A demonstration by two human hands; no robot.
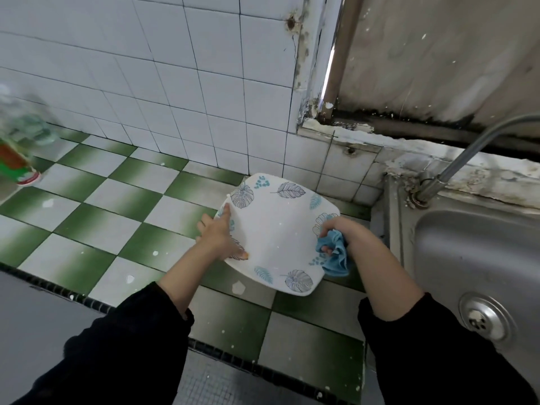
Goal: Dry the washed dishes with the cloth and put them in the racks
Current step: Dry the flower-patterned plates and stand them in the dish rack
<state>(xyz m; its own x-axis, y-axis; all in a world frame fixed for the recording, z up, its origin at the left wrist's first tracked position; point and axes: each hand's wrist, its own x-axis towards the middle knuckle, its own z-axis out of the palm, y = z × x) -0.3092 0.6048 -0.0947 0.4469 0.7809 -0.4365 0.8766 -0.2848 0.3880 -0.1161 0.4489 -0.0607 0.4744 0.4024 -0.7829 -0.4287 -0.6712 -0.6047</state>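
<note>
Head view: left hand (217, 233) pinches the white leaf-printed square plate (274, 229) steady above the green-checked tiled tabletop (96, 200), so the right hand (346, 229), clutching the crumpled blue cloth (337, 258), can wipe its right rim.

Nothing written could be read anywhere: no word, number or brand. The bottle (18, 141) at the far left edge of the worktop (96, 200) carried a red and green label (13, 163), but it was too blurred for any letters to be made out. The plate (274, 229) near the worktop's right edge bore only printed leaf patterns.
</note>
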